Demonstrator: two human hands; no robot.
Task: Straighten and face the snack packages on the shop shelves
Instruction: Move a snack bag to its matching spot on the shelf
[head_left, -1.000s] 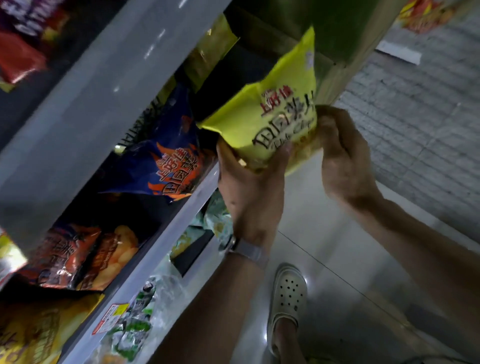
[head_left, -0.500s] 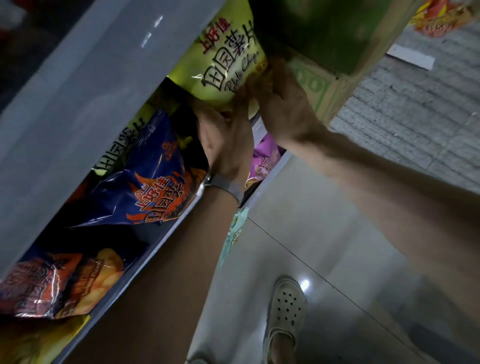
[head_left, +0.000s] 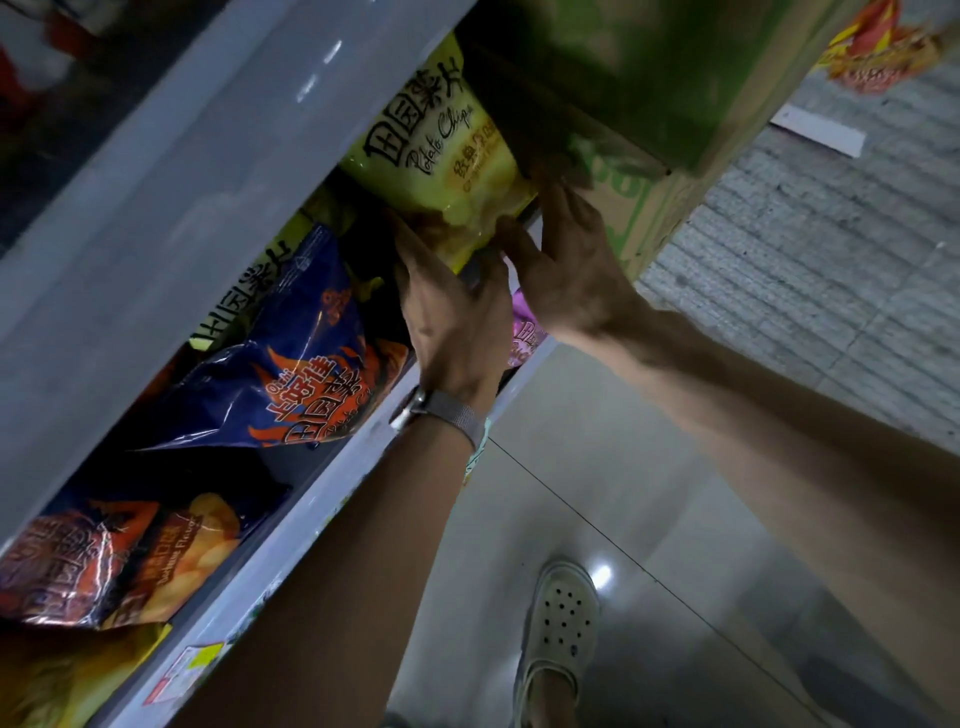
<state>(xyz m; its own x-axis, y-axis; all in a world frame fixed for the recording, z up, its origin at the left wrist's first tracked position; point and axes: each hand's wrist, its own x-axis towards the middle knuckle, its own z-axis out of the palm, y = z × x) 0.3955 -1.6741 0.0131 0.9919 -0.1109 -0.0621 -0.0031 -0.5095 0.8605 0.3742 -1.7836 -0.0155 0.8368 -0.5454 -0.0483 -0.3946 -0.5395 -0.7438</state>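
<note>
Fingers (head_left: 511, 244) of both hands pinch the glossy, puffy yellow chip bag (head_left: 441, 150) — bottom edge crumpled.

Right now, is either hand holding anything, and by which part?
Both hands hold the yellow chip bag by its bottom edge: left hand under the lower left corner, right hand at the lower right.

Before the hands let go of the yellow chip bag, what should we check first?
1. Yellow chip bag front faces out: ok, its print reads clearly.
2. Bag sits straight: not ok, it looks tilted.
3. Left hand supports the bag's bottom: ok.
4. Right hand steadies the bottom corner: ok.
5. Bag bottom rests on the shelf: cannot tell, the hands hide it.
6. Blue chip bag beside it stands straight: not ok, it leans.
</note>
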